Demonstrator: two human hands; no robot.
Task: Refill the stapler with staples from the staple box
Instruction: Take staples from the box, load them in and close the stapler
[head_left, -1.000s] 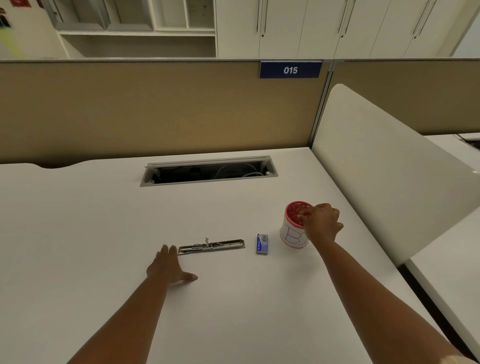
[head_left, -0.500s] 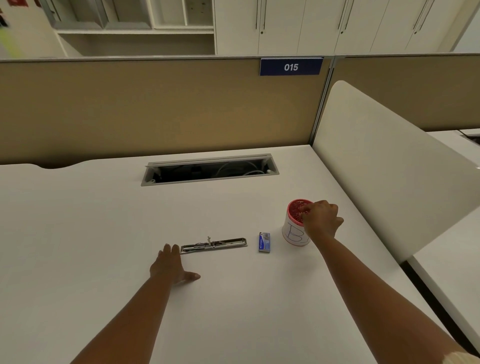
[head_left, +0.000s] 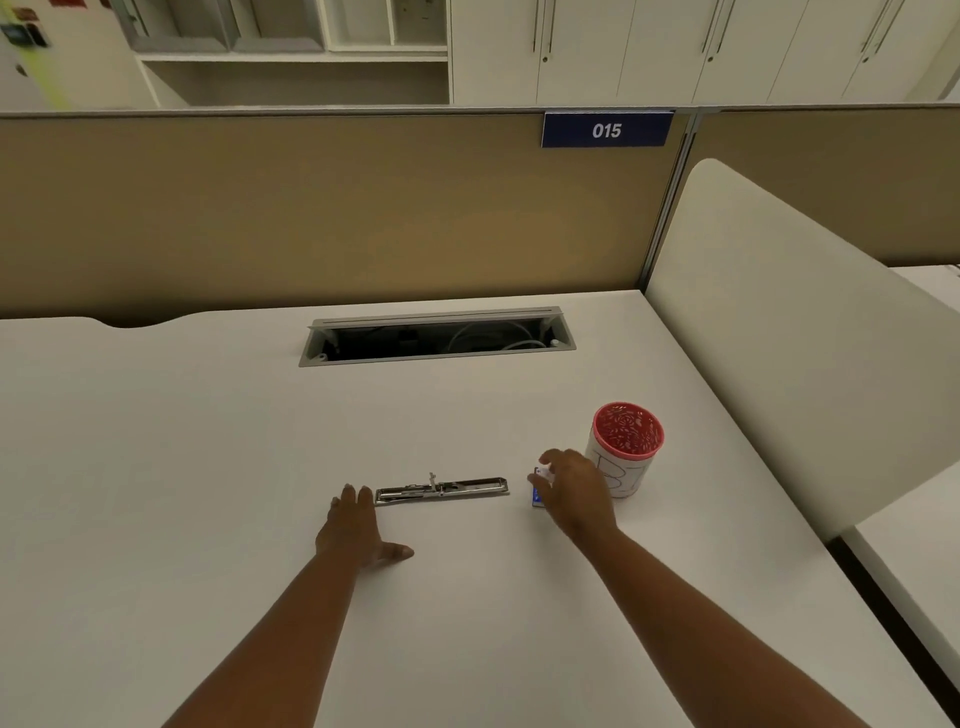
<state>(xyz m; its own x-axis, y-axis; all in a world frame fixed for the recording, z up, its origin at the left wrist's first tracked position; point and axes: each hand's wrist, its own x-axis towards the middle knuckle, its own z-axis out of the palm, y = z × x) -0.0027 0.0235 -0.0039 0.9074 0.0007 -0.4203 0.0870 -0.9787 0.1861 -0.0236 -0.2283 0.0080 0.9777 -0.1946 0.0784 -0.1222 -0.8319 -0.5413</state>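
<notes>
A flat metal stapler (head_left: 441, 489), opened out lengthwise, lies on the white desk (head_left: 208, 467). My left hand (head_left: 356, 527) rests flat on the desk with its fingertips at the stapler's left end. The small blue staple box (head_left: 536, 496) lies to the stapler's right, mostly covered by my right hand (head_left: 574, 491). The fingers of that hand curl onto the box, and something small and white shows at the fingertips. I cannot tell whether the box is lifted.
A white cup with a red rim (head_left: 626, 447) stands just right of my right hand. An open cable tray (head_left: 436, 338) is set into the desk further back. A beige partition (head_left: 311, 218) closes the far side, and a white divider (head_left: 779, 338) the right.
My right hand left the red-rimmed cup and moved left and down onto the staple box. My left hand slid slightly forward toward the stapler's left end.
</notes>
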